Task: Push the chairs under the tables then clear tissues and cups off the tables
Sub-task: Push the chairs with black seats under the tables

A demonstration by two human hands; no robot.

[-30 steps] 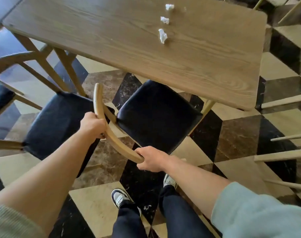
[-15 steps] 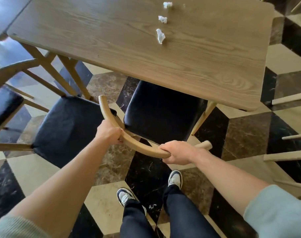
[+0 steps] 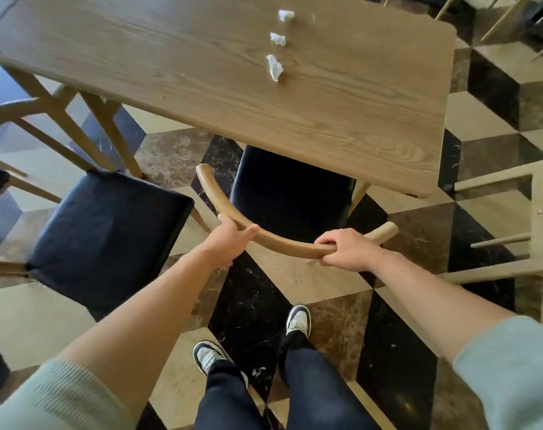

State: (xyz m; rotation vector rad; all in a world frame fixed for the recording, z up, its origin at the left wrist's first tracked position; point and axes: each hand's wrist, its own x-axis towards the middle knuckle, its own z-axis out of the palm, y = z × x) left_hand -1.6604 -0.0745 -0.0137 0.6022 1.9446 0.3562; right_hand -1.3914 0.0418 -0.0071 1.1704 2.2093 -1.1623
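Observation:
A wooden chair with a curved back rail (image 3: pixel 282 242) and a black seat (image 3: pixel 290 193) stands at the near edge of the wooden table (image 3: pixel 326 119), its seat partly under the tabletop. My left hand (image 3: pixel 231 240) grips the rail on its left part. My right hand (image 3: pixel 347 249) grips it near the right end. Three crumpled white tissues lie on the far part of the table: one nearest (image 3: pixel 275 67), one in the middle (image 3: pixel 278 38), one farthest (image 3: pixel 285 15). No cups are in view.
A second chair with a black seat (image 3: pixel 106 234) stands to the left, out from the table. A pale wooden chair frame (image 3: pixel 536 218) is at the right. More chair legs show at the top right. My feet (image 3: pixel 298 321) stand on the checkered marble floor.
The chair has turned square to the table and slid further under it. Both hands stayed on the back rail and moved forward with it.

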